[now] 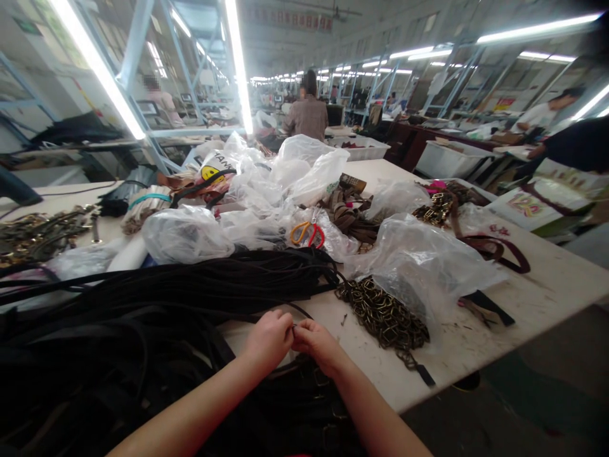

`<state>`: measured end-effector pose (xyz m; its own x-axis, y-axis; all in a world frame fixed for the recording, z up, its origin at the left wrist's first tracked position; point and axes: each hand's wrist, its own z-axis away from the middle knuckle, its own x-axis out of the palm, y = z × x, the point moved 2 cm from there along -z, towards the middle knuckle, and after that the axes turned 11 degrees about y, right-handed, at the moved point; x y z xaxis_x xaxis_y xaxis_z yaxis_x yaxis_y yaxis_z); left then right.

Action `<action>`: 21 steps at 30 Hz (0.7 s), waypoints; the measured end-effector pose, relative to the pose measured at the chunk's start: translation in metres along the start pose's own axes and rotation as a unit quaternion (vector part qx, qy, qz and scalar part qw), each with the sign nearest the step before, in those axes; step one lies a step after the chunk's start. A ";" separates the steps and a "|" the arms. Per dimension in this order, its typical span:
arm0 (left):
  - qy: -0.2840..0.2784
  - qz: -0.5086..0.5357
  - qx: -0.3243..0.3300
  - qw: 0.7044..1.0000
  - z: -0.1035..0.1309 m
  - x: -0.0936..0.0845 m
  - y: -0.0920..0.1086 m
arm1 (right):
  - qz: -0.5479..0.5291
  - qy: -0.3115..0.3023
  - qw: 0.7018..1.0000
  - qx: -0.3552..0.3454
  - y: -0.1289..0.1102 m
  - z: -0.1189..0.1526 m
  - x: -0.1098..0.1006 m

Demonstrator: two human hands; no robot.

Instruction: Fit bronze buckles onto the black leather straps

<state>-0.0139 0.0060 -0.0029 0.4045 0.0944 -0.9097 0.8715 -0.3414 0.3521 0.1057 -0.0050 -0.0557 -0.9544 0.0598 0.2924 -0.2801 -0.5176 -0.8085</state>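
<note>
My left hand (270, 339) and my right hand (318, 343) meet over the near part of the table, fingers closed together. Between the fingertips is something small and dark, mostly hidden; I cannot make out what it is. A thin black strap (299, 310) curves just behind the hands. Long black straps (190, 285) lie in a thick bundle to the left and under my left forearm. Below the hands, more black straps with metal buckles (321, 377) hang near my body. Right of my right hand lies a pile of brass-coloured metal rings (385, 314).
Clear plastic bags (419, 254) cover much of the table (547, 285). Scissors with orange and red handles (307, 235) lie among them. Brown straps (349, 216) sit behind, metal fittings (42, 231) at the far left. White bins (447, 158) stand beyond. Several people, one a seated person (309, 111), are in the background.
</note>
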 end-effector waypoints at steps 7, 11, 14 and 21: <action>-0.024 0.130 -0.020 0.991 0.001 0.004 -0.006 | 0.005 -0.002 0.997 -0.071 -0.012 0.007 -0.004; -0.017 0.073 0.016 0.997 0.003 0.004 0.000 | 0.015 0.053 0.990 -0.133 -0.010 0.007 -0.004; -0.001 0.012 0.055 0.998 0.006 0.001 0.008 | 0.074 0.110 0.971 -0.197 -0.008 0.008 -0.012; -0.086 -0.008 0.106 0.991 0.012 -0.003 -0.019 | 0.359 0.158 0.888 -0.239 -0.008 0.020 -0.057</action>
<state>-0.0350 0.0005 -0.0091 0.3221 -0.0532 -0.9452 0.7927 -0.5307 0.3000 0.1642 -0.0214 -0.0553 -0.8645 0.1368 -0.4836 0.4734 -0.1017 -0.8750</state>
